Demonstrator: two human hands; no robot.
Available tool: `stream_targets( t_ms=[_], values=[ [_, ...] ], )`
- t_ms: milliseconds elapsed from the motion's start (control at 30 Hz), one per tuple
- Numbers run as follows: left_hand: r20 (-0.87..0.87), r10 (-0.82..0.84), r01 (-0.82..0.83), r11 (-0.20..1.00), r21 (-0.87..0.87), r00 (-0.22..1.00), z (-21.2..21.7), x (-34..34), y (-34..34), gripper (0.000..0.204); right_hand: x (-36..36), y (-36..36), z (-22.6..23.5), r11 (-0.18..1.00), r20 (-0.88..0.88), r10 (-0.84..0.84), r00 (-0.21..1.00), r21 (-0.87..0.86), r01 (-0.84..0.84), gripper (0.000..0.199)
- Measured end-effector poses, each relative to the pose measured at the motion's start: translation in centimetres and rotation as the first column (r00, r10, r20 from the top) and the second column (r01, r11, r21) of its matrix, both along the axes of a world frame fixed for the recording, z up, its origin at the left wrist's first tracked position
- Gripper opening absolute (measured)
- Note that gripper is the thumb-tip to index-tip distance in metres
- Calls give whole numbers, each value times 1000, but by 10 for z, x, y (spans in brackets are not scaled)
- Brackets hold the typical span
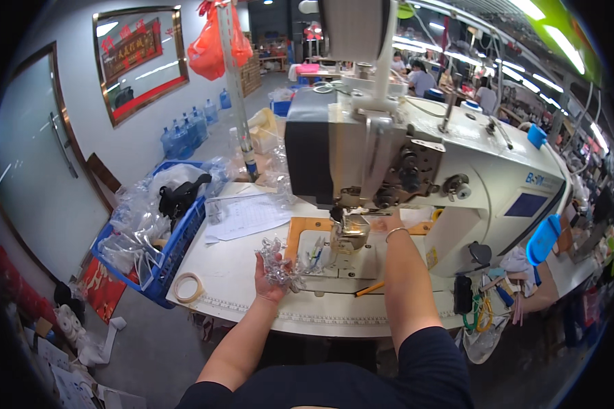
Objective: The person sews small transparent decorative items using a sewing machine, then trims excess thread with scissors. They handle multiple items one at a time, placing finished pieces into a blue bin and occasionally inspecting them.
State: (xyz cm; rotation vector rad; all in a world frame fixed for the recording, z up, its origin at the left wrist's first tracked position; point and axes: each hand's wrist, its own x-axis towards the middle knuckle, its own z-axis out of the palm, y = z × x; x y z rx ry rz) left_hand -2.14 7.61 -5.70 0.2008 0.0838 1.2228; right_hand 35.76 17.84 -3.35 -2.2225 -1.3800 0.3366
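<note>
My left hand (267, 289) is closed around a tangled bunch of shiny, clear-silver pieces (275, 262), whose exact kind I cannot make out. It is at the front left of the sewing machine's needle area, over the white table (235, 273). My right hand (393, 223) reaches in under the arm of the large white sewing machine (484, 146), to the right of the needle head; its fingers are hidden. Between my hands, thin blue-and-white tools (316, 251) lie on the metal needle plate (355, 266). An orange stick (370, 289) rests beside my right forearm.
A blue crate (177, 255) full of plastic bags stands at the left, near a tape roll (187, 287) and paper sheets (249, 217). To the right are a black object (463, 294), coloured cords (483, 312) and cloth scraps (518, 262). Several people sit farther back.
</note>
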Motion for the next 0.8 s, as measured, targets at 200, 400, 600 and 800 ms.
stream_targets(
  t_ms=[200,400,600,800],
  values=[
    [47,54,-51,997,-65,997,24,3,-16,49,20,-44,30,917,-159,-2,987,395,65,36],
    [74,72,-64,992,-108,995,-6,-3,-4,54,4,-157,44,882,-293,-123,948,405,240,36],
    [-150,180,-219,923,-316,972,10,-8,-17,56,-65,-208,21,642,273,-331,903,767,4,43],
    [-243,200,-246,953,-176,949,-5,-16,-18,52,-241,-204,23,605,118,440,890,694,-392,44]
  ],
)
